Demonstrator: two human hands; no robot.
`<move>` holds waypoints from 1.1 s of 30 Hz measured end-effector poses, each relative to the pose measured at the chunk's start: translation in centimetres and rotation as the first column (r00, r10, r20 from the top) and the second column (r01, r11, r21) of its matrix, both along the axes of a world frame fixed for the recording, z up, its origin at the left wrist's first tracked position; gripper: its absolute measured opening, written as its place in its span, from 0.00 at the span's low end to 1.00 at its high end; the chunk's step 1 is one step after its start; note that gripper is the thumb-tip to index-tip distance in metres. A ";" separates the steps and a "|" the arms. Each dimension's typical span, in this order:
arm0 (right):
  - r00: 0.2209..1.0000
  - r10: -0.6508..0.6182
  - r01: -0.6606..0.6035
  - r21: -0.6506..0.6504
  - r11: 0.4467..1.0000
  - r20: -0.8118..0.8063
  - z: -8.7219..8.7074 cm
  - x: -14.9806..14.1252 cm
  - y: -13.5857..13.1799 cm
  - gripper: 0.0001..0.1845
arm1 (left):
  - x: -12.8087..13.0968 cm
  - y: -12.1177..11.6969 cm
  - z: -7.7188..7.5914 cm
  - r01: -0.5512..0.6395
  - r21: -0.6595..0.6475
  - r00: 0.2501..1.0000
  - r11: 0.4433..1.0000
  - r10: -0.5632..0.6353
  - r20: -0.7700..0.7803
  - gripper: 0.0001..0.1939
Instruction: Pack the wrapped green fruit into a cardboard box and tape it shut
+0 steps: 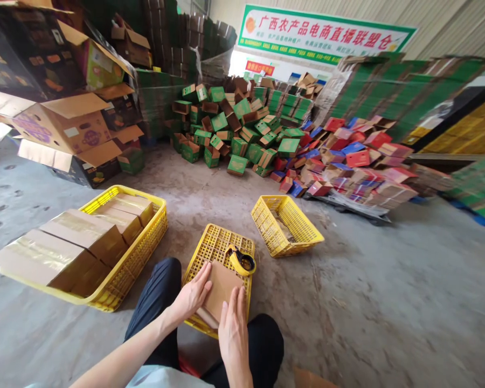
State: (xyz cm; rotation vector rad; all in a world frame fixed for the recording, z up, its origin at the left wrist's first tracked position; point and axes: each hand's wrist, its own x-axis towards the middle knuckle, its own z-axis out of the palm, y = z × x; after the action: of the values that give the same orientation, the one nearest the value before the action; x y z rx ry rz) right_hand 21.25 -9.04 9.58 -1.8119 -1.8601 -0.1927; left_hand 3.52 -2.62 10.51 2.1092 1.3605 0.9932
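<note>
A small brown cardboard box (pixel 221 288) sits between my hands on an upturned yellow plastic crate (pixel 210 242) in front of my knees. My left hand (pixel 192 293) presses along its left side, fingers straight and together. On the right side, my right hand (pixel 233 323) holds the box with its fingers extended over the edge. The undersides of both hands and the box's lower part are partly hidden. Just beyond the box, a yellow and black tape dispenser (pixel 241 261) lies on the crate.
To the left, a yellow basket (pixel 123 288) holds several taped cardboard boxes (pixel 84 229). A smaller yellow basket (pixel 272 215) stands ahead to the right with brownish contents. Farther back are heaped green cartons (pixel 237 164), red and blue cartons (pixel 358 158), and stacked open boxes (pixel 60 126).
</note>
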 end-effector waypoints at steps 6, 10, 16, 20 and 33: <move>0.988 0.141 -0.138 -0.047 0.989 0.069 0.1 -0.8 -1.2 0.32 | -0.1 -2.7 1.9 0.119 0.164 0.977 0.979 -0.086 -0.195 0.28; 0.968 0.222 -0.212 -0.094 0.973 0.115 1.2 -0.5 0.2 0.31 | -0.9 -4.3 2.3 0.174 0.160 0.975 0.972 -0.147 -0.166 0.26; 0.940 0.331 -0.305 -0.225 0.925 0.086 4.2 -2.2 3.5 0.28 | -2.9 -3.2 2.5 0.211 0.142 0.976 0.967 -0.216 0.017 0.22; 0.932 0.355 -0.326 -0.272 0.906 0.066 6.0 -3.4 4.7 0.28 | -3.4 -2.6 2.7 0.178 0.124 0.978 0.976 -0.189 0.086 0.22; 0.923 0.381 -0.366 -0.197 0.910 0.045 6.1 -3.8 0.5 0.29 | -2.9 -3.8 -1.0 0.027 -0.060 0.951 0.998 -0.007 0.308 0.23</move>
State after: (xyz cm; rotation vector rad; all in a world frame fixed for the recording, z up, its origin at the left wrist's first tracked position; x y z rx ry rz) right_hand 17.49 -8.56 15.71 -1.5377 -2.3096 0.0488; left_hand 0.57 -6.45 9.51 1.8237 1.1983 1.1974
